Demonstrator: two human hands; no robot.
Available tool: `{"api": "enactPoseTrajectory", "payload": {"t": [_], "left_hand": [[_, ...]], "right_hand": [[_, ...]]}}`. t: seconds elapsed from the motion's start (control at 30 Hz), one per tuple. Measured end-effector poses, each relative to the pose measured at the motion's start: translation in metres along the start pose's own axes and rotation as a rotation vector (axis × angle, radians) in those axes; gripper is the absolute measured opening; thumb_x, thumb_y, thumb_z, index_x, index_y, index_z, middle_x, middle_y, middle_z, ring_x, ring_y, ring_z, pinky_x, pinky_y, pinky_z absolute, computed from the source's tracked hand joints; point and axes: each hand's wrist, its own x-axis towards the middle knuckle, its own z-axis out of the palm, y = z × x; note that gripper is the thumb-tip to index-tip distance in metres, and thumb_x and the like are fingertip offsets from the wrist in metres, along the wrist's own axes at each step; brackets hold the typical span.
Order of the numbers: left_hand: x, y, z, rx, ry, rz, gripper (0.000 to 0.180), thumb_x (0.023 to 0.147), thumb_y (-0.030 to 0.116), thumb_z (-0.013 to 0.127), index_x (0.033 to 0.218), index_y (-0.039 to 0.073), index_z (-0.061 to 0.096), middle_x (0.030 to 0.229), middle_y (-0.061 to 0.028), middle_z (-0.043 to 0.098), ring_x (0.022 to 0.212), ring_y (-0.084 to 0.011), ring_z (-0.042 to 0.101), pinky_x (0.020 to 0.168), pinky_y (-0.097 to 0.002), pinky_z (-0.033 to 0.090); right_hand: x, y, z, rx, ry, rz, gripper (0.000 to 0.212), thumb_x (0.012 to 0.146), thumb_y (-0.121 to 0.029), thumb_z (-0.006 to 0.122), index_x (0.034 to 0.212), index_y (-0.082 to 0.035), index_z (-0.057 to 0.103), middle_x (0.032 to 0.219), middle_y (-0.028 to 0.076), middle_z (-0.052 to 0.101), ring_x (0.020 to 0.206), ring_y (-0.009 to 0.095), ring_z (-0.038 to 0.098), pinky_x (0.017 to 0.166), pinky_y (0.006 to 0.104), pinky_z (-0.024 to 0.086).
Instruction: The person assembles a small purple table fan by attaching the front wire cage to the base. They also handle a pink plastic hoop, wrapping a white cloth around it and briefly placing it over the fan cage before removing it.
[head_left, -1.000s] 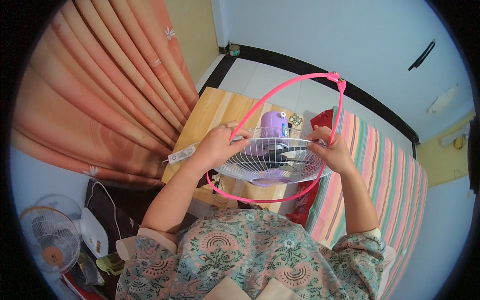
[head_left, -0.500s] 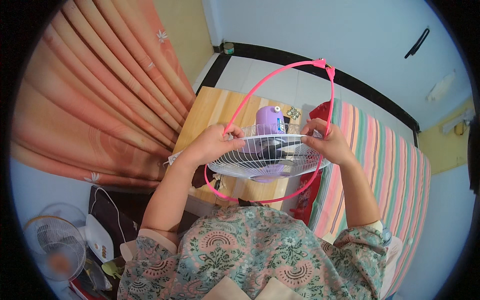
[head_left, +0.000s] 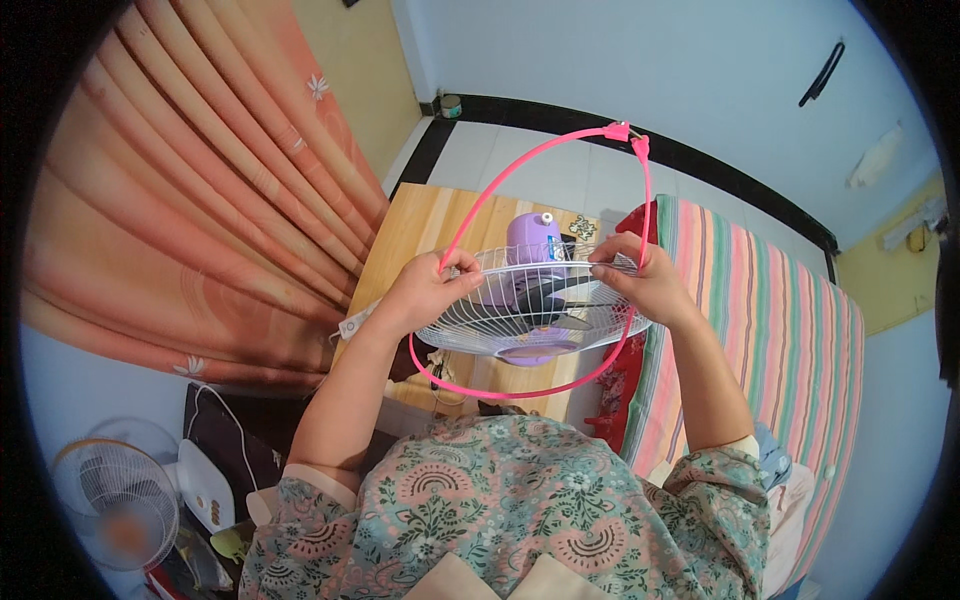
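My left hand (head_left: pixel 432 291) and my right hand (head_left: pixel 648 282) pinch opposite sides of a white wire fan guard (head_left: pixel 543 266) by its rim, thumbs toward me. A thin pink hoop (head_left: pixel 518 395) also passes by both hands and loops loosely around the guard. Its two ends come close together at the top beside a small clasp (head_left: pixel 617 131). Behind the guard stands a purple fan body (head_left: pixel 528 232). Dark fan blades (head_left: pixel 546 297) show through the wires. The fingers behind the rim are partly hidden.
A wooden table (head_left: pixel 400 232) is under the fan, with a white power strip (head_left: pixel 355 324) at its left edge. A striped bed (head_left: pixel 760 320) lies to the right, orange curtains (head_left: pixel 190 200) to the left. Another fan (head_left: pixel 120 505) stands at lower left.
The top of the pink hoop has swung slightly left. My right hand has shifted a little left with the guard's rim still pinched. The view has moved slightly.
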Motion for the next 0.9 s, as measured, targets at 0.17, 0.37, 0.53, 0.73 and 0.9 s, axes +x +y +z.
{"api": "enactPoseTrajectory", "payload": {"t": [0.17, 0.37, 0.53, 0.73, 0.9], "left_hand": [[0.001, -0.005, -0.003, 0.020, -0.022, -0.007, 0.015, 0.087, 0.015, 0.062, 0.091, 0.002, 0.058, 0.073, 0.0021, 0.052, 0.067, -0.0061, 0.046, 0.062, -0.0234, 0.040], [0.004, -0.023, -0.005, -0.009, 0.007, 0.058, 0.012, 0.087, 0.013, 0.061, 0.090, 0.002, 0.057, 0.072, 0.0023, 0.051, 0.066, -0.0061, 0.044, 0.060, -0.0239, 0.039], [0.003, -0.019, -0.003, -0.064, -0.005, 0.013, 0.011, 0.088, 0.013, 0.060, 0.089, 0.002, 0.057, 0.073, 0.0030, 0.050, 0.067, -0.0065, 0.044, 0.061, -0.0235, 0.038], [0.006, -0.024, -0.001, -0.073, -0.004, 0.053, 0.010, 0.090, 0.012, 0.059, 0.090, 0.002, 0.059, 0.076, 0.0039, 0.051, 0.071, -0.0052, 0.046, 0.063, -0.0215, 0.039], [0.002, -0.012, 0.000, 0.003, 0.005, 0.035, 0.008, 0.089, 0.011, 0.060, 0.091, 0.003, 0.059, 0.077, 0.0042, 0.052, 0.074, -0.0041, 0.047, 0.065, -0.0203, 0.040]], "right_hand": [[-0.004, 0.008, -0.004, 0.098, -0.020, -0.047, 0.016, 0.084, -0.004, 0.063, 0.099, -0.001, 0.063, 0.097, 0.005, 0.064, 0.094, 0.014, 0.058, 0.085, 0.0294, 0.046], [-0.013, 0.032, -0.015, 0.190, 0.211, -0.217, 0.022, 0.084, 0.003, 0.056, 0.104, -0.002, 0.063, 0.118, 0.007, 0.057, 0.111, 0.017, 0.053, 0.091, 0.0295, 0.045], [-0.029, 0.061, -0.036, 0.332, 0.254, 0.020, 0.030, 0.089, 0.001, 0.052, 0.118, -0.006, 0.056, 0.117, 0.005, 0.058, 0.109, 0.016, 0.055, 0.088, 0.0273, 0.046], [-0.043, 0.047, -0.018, -0.090, 0.279, -0.059, 0.035, 0.086, -0.007, 0.061, 0.121, -0.006, 0.054, 0.116, 0.007, 0.058, 0.106, 0.020, 0.055, 0.088, 0.0319, 0.045], [-0.049, 0.041, -0.008, -0.268, 0.308, -0.210, 0.037, 0.082, -0.008, 0.066, 0.117, -0.007, 0.057, 0.114, 0.010, 0.057, 0.108, 0.027, 0.052, 0.090, 0.0352, 0.044]]}}
